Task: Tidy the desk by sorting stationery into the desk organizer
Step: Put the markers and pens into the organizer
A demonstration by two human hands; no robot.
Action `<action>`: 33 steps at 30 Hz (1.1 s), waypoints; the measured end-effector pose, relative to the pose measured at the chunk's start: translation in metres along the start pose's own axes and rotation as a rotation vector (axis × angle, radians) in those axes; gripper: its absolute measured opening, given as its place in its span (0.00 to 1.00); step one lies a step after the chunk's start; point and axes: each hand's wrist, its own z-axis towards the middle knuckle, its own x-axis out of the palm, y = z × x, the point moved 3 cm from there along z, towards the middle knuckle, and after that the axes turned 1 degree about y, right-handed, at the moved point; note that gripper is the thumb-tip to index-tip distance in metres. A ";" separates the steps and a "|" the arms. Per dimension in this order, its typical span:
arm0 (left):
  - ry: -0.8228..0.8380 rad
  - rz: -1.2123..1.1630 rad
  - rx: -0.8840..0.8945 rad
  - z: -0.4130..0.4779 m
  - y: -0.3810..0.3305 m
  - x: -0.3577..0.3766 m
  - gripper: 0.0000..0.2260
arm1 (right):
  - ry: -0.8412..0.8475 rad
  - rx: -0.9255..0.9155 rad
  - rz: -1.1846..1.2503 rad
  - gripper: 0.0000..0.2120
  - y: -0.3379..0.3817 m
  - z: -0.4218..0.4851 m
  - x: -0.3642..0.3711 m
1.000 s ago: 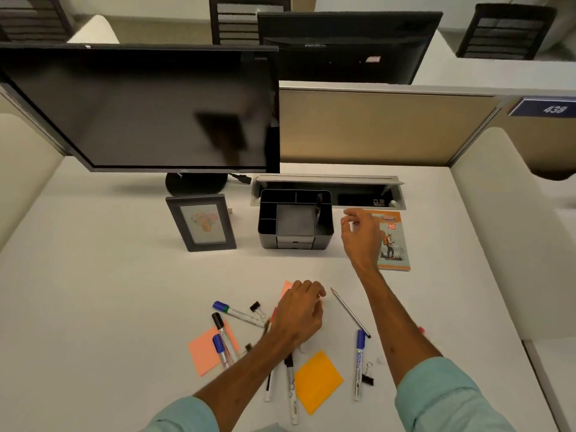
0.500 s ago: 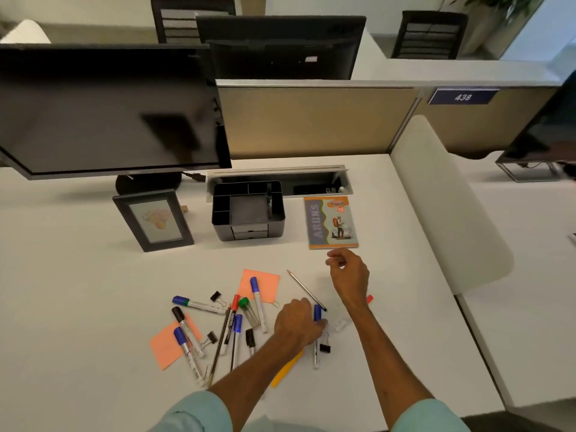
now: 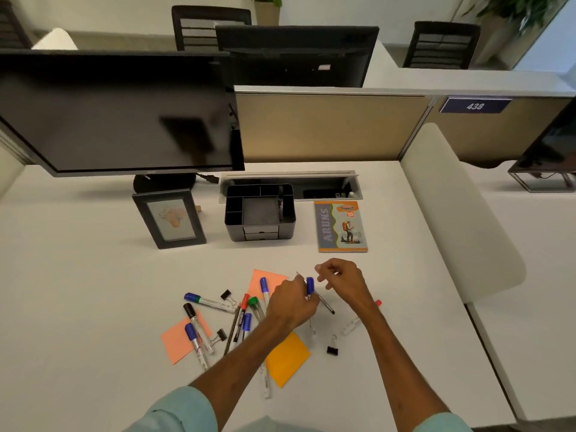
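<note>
A black desk organizer [image 3: 260,213] with several compartments and a small drawer stands at the back of the white desk. Markers, pens, binder clips and sticky notes lie scattered at the front. My left hand [image 3: 290,302] is shut on a blue-capped marker [image 3: 310,286], held upright above the desk. My right hand [image 3: 343,280] hovers just right of it with curled fingers, empty. A thin silver pen [image 3: 325,304] lies beneath both hands. A red-capped marker [image 3: 358,321] is partly hidden behind my right forearm.
A monitor [image 3: 118,110] and a picture frame [image 3: 170,218] stand at the back left. A notebook [image 3: 340,226] lies right of the organizer, in front of an open cable tray [image 3: 327,185]. An orange sticky note [image 3: 286,358] and binder clip [image 3: 332,347] lie near my arms.
My left hand has lifted the blue-capped marker off the desk and raised it. My right hand drew closer to it. The camera view shifted slightly.
</note>
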 end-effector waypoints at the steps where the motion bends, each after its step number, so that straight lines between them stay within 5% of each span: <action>1: -0.035 -0.008 0.013 0.002 0.001 -0.009 0.13 | 0.037 -0.029 -0.013 0.10 0.008 0.001 0.005; 12: -0.260 -0.060 0.101 0.025 0.017 -0.071 0.15 | -0.035 -0.219 -0.038 0.09 0.075 0.025 0.030; 17: -0.304 -0.095 0.144 0.031 0.027 -0.078 0.18 | -0.309 -0.301 0.034 0.09 0.103 0.049 0.012; 33: -0.177 -0.020 0.116 0.046 0.063 -0.062 0.17 | -0.560 -0.348 -0.057 0.03 0.148 0.143 0.011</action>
